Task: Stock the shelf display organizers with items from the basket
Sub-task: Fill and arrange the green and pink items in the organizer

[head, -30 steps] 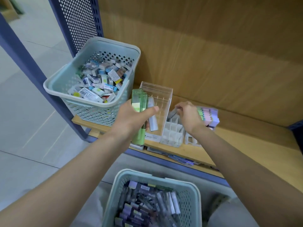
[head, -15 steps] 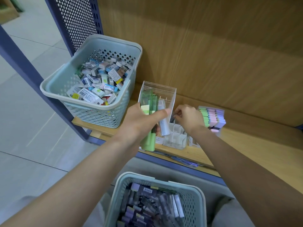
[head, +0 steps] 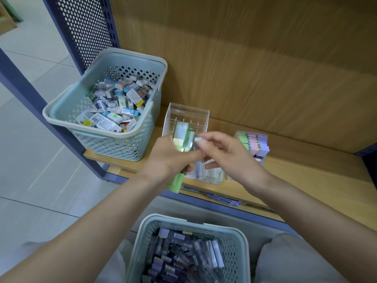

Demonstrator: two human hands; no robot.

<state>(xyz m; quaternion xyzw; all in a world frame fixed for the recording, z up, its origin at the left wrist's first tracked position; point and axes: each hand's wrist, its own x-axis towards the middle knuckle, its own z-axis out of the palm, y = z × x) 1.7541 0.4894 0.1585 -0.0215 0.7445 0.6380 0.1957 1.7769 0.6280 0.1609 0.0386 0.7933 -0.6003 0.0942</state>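
Shelf of pale wood carries the clear organizer, upright near the back panel.

Shelf basket, pale blue-grey & perforated, stands left of the clear organizer, close beside it, heaped w/ small boxes.

Second basket, same type, sits below & in front of the clear organizer, off the shelf, close to the person; it is full of purple and clear packs.

White divider tray is just right of the clear organizer at the shelf's front edge, mostly hidden by the hands.

Pastel packs in green, pink & lilac are stacked right of the clear organizer, beyond the tray.

Left hand is held in front of the clear organizer, fingers & thumb wrapped round the green packs: a firm grip on the bundle's middle, w/ the top ends overlapping the organizer's front and the bottom ends poking out under the palm.

Right hand is just right of that bundle, in front of the clear organizer's right side. Its fingertips meet the bundle's right edge; motion blur hides the grip, so can't tell if they pinch a pack or only touch it.

Grey pack stands low at the clear organizer's front, below the right hand.
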